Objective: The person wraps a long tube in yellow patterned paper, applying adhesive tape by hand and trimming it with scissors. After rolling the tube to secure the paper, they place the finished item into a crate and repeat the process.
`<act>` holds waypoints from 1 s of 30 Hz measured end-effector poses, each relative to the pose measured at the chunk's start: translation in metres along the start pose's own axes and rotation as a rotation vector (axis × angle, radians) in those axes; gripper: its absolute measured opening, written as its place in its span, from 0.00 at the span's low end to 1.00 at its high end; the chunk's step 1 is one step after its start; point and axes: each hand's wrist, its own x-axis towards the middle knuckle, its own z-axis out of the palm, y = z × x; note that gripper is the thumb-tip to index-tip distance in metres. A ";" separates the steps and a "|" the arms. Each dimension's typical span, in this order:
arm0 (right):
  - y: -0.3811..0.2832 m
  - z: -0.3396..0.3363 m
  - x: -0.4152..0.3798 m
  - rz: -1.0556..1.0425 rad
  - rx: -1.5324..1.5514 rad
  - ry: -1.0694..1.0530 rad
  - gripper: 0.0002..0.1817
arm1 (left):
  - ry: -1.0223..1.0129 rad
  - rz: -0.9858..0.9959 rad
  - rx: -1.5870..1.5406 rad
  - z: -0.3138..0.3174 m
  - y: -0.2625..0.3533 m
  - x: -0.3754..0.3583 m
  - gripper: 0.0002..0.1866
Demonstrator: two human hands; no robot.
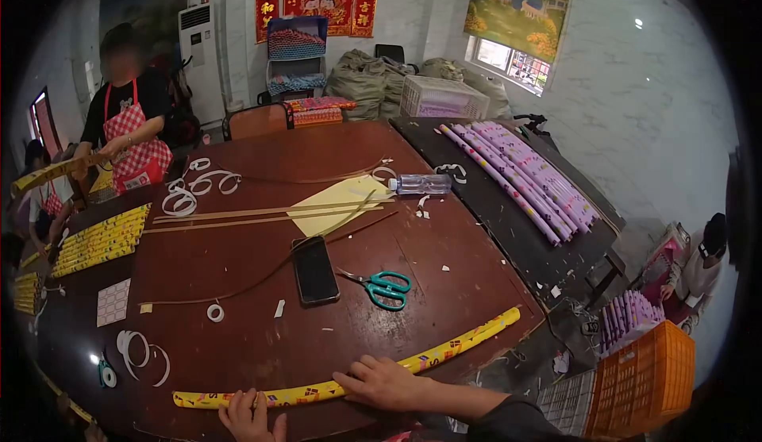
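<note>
A long yellow printed roll (466, 340) lies across the near part of the brown table, bowed by the lens. My left hand (252, 417) touches it near its left end, fingers stretched over its near side and the thumb apart. Across the roll's middle lies my right hand (385, 382), palm down with fingers extended on it. Beyond the roll are teal-handled scissors (387, 290) and a black phone (316, 270). A small white tape roll (215, 313) sits left of the phone.
Yellow rolls (103, 240) lie at the left, purple rolls (520, 176) on the dark table at right. Thin strips (270, 217), curled white tape (143, 351) and a water bottle (421, 184) are on the brown table. One person (131, 117) stands far left; an orange crate (643, 382) stands right.
</note>
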 end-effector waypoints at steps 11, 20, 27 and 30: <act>0.001 0.011 -0.001 -0.031 -0.009 0.121 0.24 | -0.122 0.133 0.073 -0.023 -0.008 0.003 0.23; -0.002 0.021 -0.001 0.016 -0.003 0.181 0.19 | -0.473 0.441 0.055 -0.009 0.000 0.022 0.22; -0.003 0.021 -0.004 -0.009 -0.043 0.201 0.19 | -0.495 0.425 0.079 -0.005 0.001 0.023 0.22; -0.003 0.022 -0.004 -0.010 -0.053 0.207 0.19 | -0.480 0.400 0.089 -0.005 0.001 0.022 0.22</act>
